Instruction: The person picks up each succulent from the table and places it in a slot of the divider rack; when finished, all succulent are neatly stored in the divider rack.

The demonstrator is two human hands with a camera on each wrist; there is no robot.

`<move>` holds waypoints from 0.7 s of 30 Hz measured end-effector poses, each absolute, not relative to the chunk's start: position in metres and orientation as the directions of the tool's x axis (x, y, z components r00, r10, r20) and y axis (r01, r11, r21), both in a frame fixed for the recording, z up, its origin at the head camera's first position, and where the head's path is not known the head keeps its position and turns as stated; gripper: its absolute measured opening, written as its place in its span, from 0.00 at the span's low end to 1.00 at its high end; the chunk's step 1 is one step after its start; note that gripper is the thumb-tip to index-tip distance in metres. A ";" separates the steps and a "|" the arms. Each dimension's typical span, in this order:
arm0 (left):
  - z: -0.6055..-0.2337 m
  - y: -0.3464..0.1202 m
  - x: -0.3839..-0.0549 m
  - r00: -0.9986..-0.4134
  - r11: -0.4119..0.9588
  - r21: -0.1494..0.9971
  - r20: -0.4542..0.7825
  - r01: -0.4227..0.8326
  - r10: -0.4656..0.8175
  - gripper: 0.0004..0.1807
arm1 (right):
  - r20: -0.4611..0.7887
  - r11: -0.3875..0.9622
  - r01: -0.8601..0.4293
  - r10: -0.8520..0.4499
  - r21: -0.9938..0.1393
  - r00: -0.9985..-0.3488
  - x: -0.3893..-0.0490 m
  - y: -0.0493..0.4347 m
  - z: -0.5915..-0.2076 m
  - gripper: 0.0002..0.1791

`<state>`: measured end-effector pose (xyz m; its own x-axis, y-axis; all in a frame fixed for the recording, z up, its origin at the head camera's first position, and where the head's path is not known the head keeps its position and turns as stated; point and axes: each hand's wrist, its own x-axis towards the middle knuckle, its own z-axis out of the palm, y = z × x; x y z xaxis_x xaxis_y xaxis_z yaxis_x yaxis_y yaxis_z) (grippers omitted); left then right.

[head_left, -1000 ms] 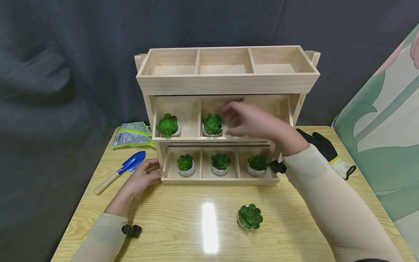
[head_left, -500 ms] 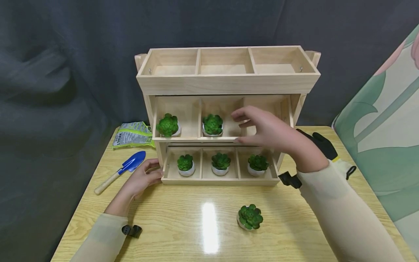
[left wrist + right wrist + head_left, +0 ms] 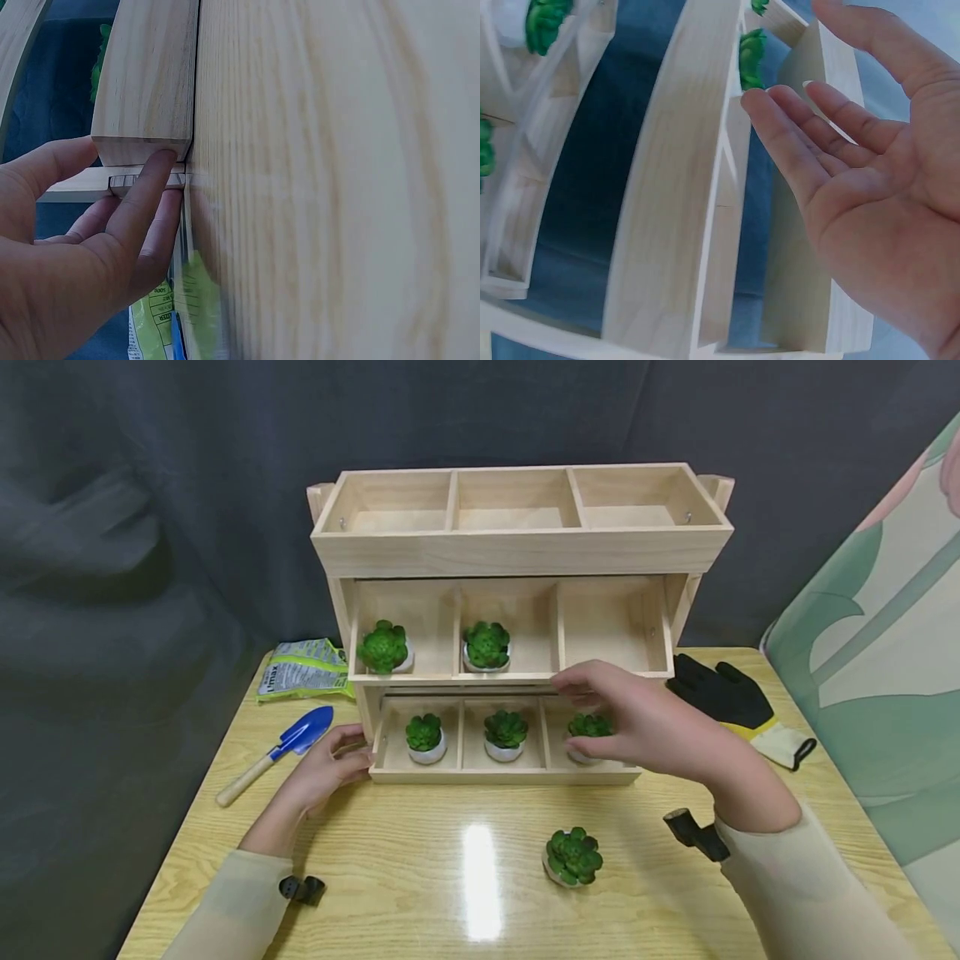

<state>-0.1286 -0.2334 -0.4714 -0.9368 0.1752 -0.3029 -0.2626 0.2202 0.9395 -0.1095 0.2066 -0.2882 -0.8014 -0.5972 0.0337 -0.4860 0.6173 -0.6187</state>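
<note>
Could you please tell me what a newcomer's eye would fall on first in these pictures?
Most striking is the three-tier wooden planter rack at the table's back, with small green potted succulents in its middle and bottom trays. The right hand hovers open before the bottom tray's right compartment, while one more succulent pot stands alone on the table in front.

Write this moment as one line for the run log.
left hand: touches shelf lower-left corner | right hand: open, before bottom-right plant | loose plant: on table
</note>
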 end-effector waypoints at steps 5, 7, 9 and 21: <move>-0.472 -0.234 -0.129 -0.937 0.219 0.938 -0.306 -0.267 0.168 0.38 | 0.030 0.625 -0.478 -0.589 -0.617 -0.808 -0.097 0.219 -0.300 0.34; -0.472 -0.234 -0.129 -0.937 0.219 0.938 -0.307 -0.268 0.167 0.38 | 0.036 0.619 -0.484 -0.593 -0.619 -0.804 -0.094 0.223 -0.308 0.34; -0.471 -0.234 -0.129 -0.937 0.218 0.939 -0.306 -0.267 0.170 0.38 | 0.046 0.612 -0.499 -0.603 -0.613 -0.797 -0.090 0.228 -0.317 0.35; -0.472 -0.234 -0.129 -0.937 0.208 0.942 -0.301 -0.263 0.179 0.37 | -0.008 0.542 -0.414 -0.614 -0.731 -0.790 -0.067 0.254 -0.369 0.41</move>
